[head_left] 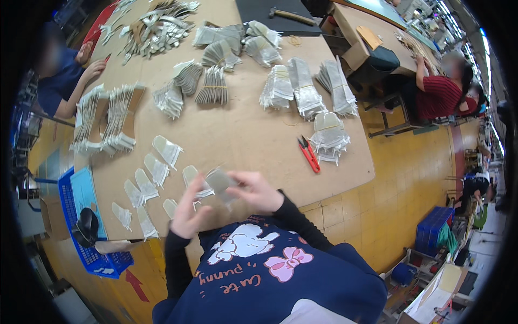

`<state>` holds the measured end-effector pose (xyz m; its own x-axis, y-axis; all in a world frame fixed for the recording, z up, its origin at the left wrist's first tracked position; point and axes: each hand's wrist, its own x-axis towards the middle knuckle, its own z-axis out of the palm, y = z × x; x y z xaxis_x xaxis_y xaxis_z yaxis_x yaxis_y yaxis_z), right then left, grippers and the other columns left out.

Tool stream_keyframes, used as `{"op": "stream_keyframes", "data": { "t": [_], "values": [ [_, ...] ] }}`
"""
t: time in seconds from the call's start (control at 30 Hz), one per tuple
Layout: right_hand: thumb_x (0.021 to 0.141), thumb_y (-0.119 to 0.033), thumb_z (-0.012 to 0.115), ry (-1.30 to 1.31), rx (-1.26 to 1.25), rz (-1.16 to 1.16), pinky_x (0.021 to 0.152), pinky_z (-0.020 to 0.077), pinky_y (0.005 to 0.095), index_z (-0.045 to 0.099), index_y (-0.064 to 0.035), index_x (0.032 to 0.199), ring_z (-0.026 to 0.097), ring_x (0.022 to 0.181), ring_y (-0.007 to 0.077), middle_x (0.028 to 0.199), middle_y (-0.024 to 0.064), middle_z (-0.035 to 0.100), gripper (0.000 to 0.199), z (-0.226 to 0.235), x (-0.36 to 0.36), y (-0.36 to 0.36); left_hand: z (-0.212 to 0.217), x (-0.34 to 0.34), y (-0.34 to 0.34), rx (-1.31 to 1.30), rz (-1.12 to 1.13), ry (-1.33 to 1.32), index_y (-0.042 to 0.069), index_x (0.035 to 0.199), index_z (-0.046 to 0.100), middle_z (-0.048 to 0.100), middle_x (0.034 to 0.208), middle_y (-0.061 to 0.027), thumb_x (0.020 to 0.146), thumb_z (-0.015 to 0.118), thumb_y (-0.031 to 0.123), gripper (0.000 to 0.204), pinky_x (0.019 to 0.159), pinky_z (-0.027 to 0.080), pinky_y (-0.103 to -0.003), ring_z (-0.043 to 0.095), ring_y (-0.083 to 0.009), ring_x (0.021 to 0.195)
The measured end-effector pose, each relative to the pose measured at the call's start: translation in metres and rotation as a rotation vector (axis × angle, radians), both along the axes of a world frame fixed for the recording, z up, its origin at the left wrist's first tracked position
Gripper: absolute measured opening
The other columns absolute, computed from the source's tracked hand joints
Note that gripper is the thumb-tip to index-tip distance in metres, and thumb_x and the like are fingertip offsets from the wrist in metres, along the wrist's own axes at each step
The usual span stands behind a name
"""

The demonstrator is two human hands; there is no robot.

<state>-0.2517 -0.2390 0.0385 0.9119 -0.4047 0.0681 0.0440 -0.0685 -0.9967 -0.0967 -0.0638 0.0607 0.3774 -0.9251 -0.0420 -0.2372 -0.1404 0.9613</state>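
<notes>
Pinching a grey piece [220, 182] between both hands, the right hand [258, 190] grips its near end (fingers closed on it); the left hand [188, 211] steadies the lower-left edge, long axis running up-left.

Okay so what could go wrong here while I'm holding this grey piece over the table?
Both hands, left hand and right hand, pinch one thin grey piece above the table edge; if it slips, it may drop into your lap or onto the floor. The loose pieces laid out by your left arm could be swept out of order. The red snips lie near your right hand, so a blind reach might catch the blades.
</notes>
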Motion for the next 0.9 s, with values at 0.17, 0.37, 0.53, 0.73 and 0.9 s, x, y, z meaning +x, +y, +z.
{"op": "stream_keyframes", "data": {
  "t": [0.17, 0.37, 0.53, 0.73, 0.9],
  "values": [
    [0.084, -0.005, 0.059, -0.023, -0.293, -0.131, 0.075, 0.05, 0.0344, 0.06, -0.0002, 0.111, 0.064, 0.085, 0.0289, 0.094, 0.018, 0.064, 0.027, 0.019, -0.006, -0.006, -0.011, -0.033, -0.056, -0.077, -0.019, 0.453, -0.006, 0.131, 0.04, 0.05, 0.133, -0.0204, 0.098, 0.042, 0.01, 0.037, 0.1, 0.041, -0.033, 0.054, -0.022, 0.116],
    [0.084, -0.01, 0.06, 0.28, -0.82, -0.739, 0.083, 0.0447, 0.0414, 0.06, -0.0036, 0.107, 0.055, 0.095, 0.0319, 0.1, 0.0145, 0.06, 0.024, -0.025, -0.023, -0.111, -0.009, -0.013, -0.061, -0.107, 0.23, 0.936, -0.005, 0.127, 0.044, 0.054, 0.129, -0.0205, 0.099, 0.042, 0.016, 0.035, 0.097, 0.046, -0.035, 0.057, -0.0227, 0.112],
    [0.082, -0.012, 0.064, 0.544, -1.02, -0.749, 0.083, 0.0431, 0.0433, 0.062, -0.007, 0.096, 0.05, 0.098, 0.0336, 0.1, 0.0106, 0.054, 0.015, -0.072, -0.024, -0.136, -0.004, -0.006, -0.049, -0.158, 0.289, 1.017, -0.005, 0.128, 0.044, 0.054, 0.128, -0.0204, 0.1, 0.039, 0.021, 0.038, 0.098, 0.045, -0.037, 0.058, -0.0256, 0.113],
    [0.089, -0.008, 0.057, 0.374, -0.915, -0.729, 0.082, 0.0427, 0.04, 0.057, -0.0037, 0.092, 0.053, 0.093, 0.0308, 0.097, 0.0118, 0.057, 0.006, -0.073, -0.019, -0.131, 0.006, 0.01, -0.028, -0.395, 0.279, 1.505, 0.001, 0.14, 0.032, 0.043, 0.138, -0.0214, 0.1, 0.038, 0.025, 0.047, 0.108, 0.035, -0.042, 0.045, -0.0305, 0.127],
    [0.097, -0.011, 0.05, -0.039, -0.236, -0.624, 0.083, 0.0458, 0.0309, 0.056, -0.0018, 0.1, 0.056, 0.086, 0.0159, 0.104, 0.0102, 0.063, 0.012, -0.044, 0.002, -0.09, -0.001, 0.014, -0.018, -0.449, 0.143, 1.595, 0.002, 0.143, 0.028, 0.042, 0.138, -0.0179, 0.098, 0.041, 0.023, 0.051, 0.11, 0.033, -0.045, 0.044, -0.031, 0.128]
  ]
}}
